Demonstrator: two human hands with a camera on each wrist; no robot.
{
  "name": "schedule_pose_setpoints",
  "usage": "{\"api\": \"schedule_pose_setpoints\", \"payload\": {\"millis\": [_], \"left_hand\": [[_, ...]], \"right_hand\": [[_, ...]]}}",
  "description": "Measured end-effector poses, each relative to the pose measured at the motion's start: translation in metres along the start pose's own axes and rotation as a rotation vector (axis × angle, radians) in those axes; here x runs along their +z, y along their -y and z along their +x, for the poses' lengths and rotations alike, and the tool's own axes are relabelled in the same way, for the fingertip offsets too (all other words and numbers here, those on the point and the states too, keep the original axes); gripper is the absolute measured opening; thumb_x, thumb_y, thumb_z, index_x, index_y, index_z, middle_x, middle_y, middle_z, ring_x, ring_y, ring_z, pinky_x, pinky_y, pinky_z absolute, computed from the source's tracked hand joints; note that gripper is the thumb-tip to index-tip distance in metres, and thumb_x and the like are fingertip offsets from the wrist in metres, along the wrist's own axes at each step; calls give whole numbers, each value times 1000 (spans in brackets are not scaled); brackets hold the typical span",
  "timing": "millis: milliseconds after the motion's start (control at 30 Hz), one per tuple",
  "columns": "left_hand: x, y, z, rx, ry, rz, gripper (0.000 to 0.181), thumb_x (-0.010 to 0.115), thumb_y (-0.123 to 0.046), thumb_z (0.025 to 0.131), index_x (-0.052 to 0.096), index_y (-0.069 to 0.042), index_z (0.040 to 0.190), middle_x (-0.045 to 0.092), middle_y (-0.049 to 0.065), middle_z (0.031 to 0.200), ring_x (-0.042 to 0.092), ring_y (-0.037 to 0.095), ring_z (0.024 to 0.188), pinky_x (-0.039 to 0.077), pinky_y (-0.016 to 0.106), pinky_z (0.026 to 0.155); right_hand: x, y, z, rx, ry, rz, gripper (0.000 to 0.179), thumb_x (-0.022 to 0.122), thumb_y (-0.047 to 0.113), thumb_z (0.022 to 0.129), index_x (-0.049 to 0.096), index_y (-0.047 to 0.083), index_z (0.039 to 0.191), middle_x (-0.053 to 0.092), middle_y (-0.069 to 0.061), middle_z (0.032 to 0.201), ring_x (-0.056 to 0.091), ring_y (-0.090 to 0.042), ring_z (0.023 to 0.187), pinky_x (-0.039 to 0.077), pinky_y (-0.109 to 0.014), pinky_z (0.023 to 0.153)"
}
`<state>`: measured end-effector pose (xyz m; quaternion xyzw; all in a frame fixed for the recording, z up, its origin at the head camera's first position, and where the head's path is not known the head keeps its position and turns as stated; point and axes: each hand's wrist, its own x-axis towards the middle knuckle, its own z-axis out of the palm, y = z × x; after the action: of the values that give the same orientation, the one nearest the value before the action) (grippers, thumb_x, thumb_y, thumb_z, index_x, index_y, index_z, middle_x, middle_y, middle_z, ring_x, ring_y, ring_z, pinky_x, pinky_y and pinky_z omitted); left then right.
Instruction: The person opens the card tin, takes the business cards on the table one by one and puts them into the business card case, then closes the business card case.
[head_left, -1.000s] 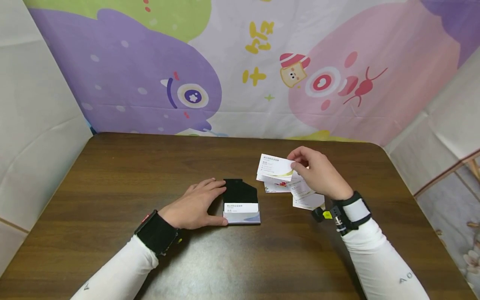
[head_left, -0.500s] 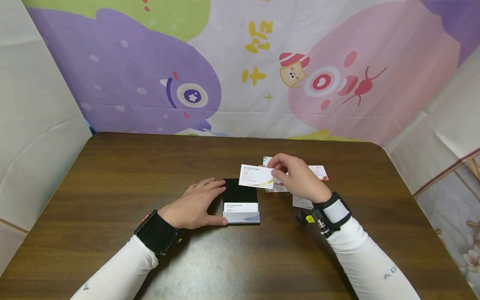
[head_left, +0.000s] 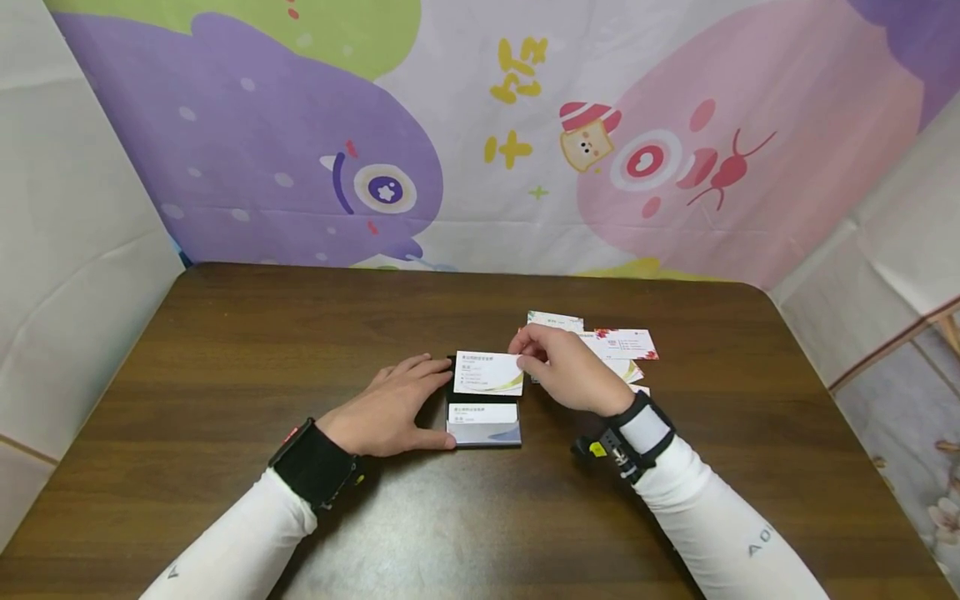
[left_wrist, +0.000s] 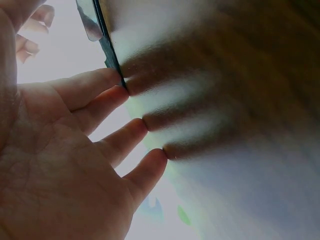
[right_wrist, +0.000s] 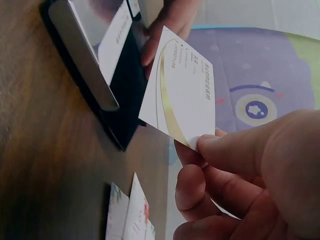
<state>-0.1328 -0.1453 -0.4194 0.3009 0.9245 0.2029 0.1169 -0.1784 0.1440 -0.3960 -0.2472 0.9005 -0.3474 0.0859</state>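
Note:
A white business card with a gold curve (head_left: 488,373) is pinched at its right edge between thumb and forefinger of my right hand (head_left: 573,368). In the head view it overlaps the black flap of the opened card case (head_left: 484,435). The right wrist view has the card (right_wrist: 182,90) tilted, raised above the table beside the case. A white card (head_left: 483,413) sticks out of the case's silvery pocket. My left hand (head_left: 393,408) lies flat on the table with fingers spread, forefinger and thumb tips at the case's left side. The left wrist view has its fingertips (left_wrist: 157,157) touching the tabletop.
Several loose business cards (head_left: 630,343) lie spread on the brown wooden table (head_left: 300,333), right of the case and partly behind my right hand. A cartoon-printed cloth (head_left: 480,167) hangs behind the table's far edge.
My right hand has carried the gold-curved card leftward and down from the loose cards to over the case's flap. The left hand and the case have stayed in place.

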Motion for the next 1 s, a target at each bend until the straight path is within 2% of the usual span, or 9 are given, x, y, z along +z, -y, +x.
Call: {"api": "schedule_pose_setpoints", "payload": {"millis": [167, 667, 1000], "left_hand": [[0, 0, 0, -3, 4, 0, 95, 81, -58, 89, 47, -3, 159, 39, 15, 167, 26, 43, 157, 28, 68, 119], [0, 0, 0, -2, 2, -3, 95, 81, -57, 89, 48, -3, 159, 38, 15, 168, 25, 42, 158, 28, 69, 119], [0, 0, 0, -1, 2, -6, 94, 81, -57, 89, 48, -2, 158, 39, 14, 167, 25, 41, 158, 28, 68, 119]], "right_hand": [[5, 1, 2, -7, 13, -14, 8, 64, 8, 104, 68, 13, 107, 69, -4, 91, 61, -17, 83, 51, -37, 79], [16, -2, -1, 23, 69, -27, 8, 65, 8, 103, 69, 14, 107, 66, 4, 90, 60, -16, 83, 51, -36, 78], [18, -3, -6, 2, 108, -47, 7, 69, 10, 101, 73, 14, 104, 65, 6, 85, 60, -14, 78, 52, -35, 74]]}}
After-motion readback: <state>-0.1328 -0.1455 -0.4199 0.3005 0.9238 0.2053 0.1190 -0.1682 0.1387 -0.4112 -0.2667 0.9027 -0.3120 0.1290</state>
